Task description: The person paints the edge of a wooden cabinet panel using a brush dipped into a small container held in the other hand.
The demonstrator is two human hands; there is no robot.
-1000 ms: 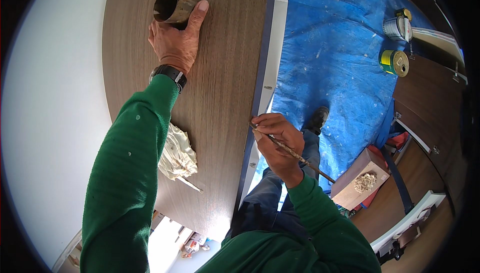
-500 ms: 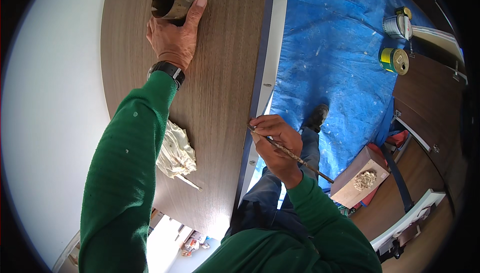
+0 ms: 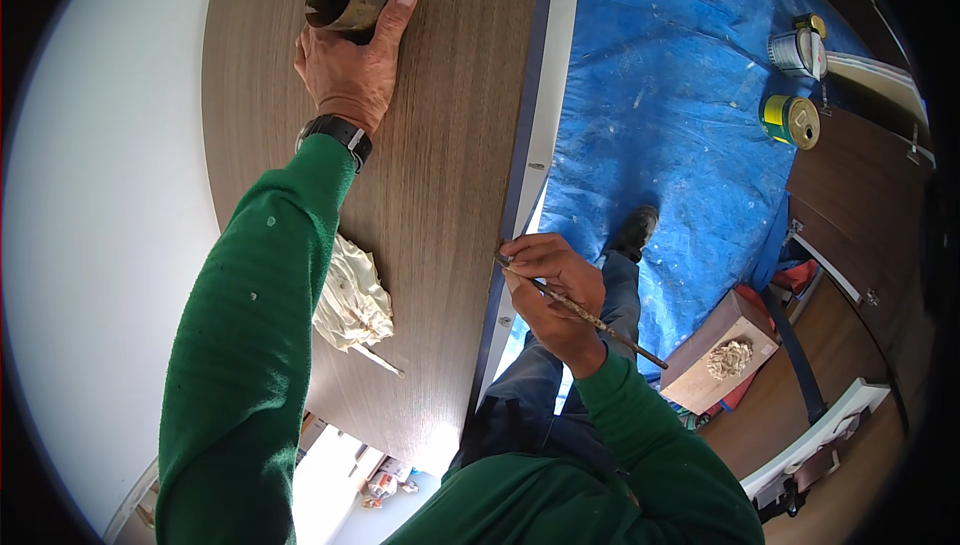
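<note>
A slim, stained brush [image 3: 600, 323] slants across the right hand [image 3: 555, 290], pinched between thumb and bent fingers, its forward end at the near edge of the wood-grain panel [image 3: 440, 165]. On the panel, the left hand [image 3: 350, 75] curves about the lower part of a stained cup [image 3: 372, 3], thumb spread along one side; its other fingers are partly hidden, so I cannot tell whether they grip. A crumpled cream cloth [image 3: 355, 300] lies beside the left sleeve [image 3: 245, 315]. Beyond the panel, a green-and-yellow can [image 3: 790, 121] stands by the blue sheet [image 3: 680, 95].
</note>
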